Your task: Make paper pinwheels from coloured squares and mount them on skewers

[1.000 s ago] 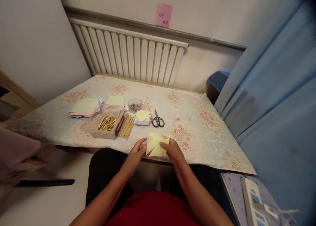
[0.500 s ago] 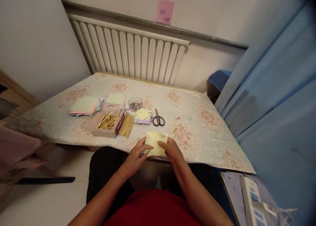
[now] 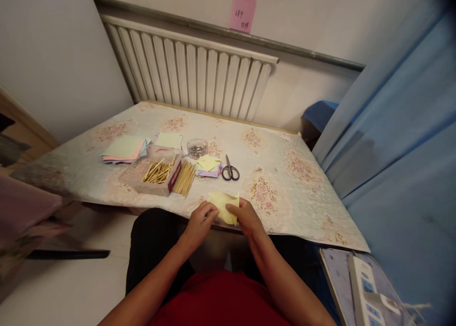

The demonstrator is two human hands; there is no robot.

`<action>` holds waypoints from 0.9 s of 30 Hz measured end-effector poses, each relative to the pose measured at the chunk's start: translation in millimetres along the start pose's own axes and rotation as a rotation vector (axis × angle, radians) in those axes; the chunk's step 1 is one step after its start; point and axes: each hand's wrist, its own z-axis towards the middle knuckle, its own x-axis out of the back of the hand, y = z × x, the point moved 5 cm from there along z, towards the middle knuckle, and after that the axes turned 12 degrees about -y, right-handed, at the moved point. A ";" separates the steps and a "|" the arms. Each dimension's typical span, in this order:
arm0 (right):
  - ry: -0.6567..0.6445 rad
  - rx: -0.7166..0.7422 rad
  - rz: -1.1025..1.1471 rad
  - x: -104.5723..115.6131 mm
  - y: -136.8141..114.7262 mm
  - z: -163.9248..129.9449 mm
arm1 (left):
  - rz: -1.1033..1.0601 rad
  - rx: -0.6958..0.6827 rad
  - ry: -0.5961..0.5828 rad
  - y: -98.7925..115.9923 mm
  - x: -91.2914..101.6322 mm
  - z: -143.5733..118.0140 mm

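A yellow sheet of paper [image 3: 223, 203] with cut, raised corners is held between my hands at the table's front edge. My right hand [image 3: 247, 216] grips its right side, thumb on top and fingers beneath. On the left side, my left hand [image 3: 200, 221] has its fingers closed at the paper's edge, pinching it by the lower left. Just beyond lie black-handled scissors [image 3: 231, 172], points away from me. Left of them is a small pile of cut yellow and purple paper [image 3: 208, 166].
A clear box [image 3: 151, 187] of thin wooden sticks stands left, beside a row of sticks [image 3: 184, 179]. Behind are a round dish [image 3: 197, 148] of small metal bits and stacks of coloured paper [image 3: 124, 148]. A power strip [image 3: 365, 288] lies at lower right, near a blue curtain [image 3: 402, 140].
My left hand's fingers have drawn together from a spread position at the paper's left edge. My right hand keeps its hold. The camera view has shifted slightly.
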 end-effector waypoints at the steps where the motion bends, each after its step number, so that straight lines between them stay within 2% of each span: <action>1: -0.001 0.001 -0.001 -0.1 0.6 0.3 | -0.003 0.017 0.012 -0.3 0.1 0.4; 11: -0.013 -0.033 -0.009 -2.6 1.6 -1.2 | 0.066 0.095 0.047 -1.7 -3.0 4.2; 27: -0.001 -0.052 -0.056 -2.6 1.5 -2.5 | 0.364 0.088 0.100 4.2 -7.1 2.6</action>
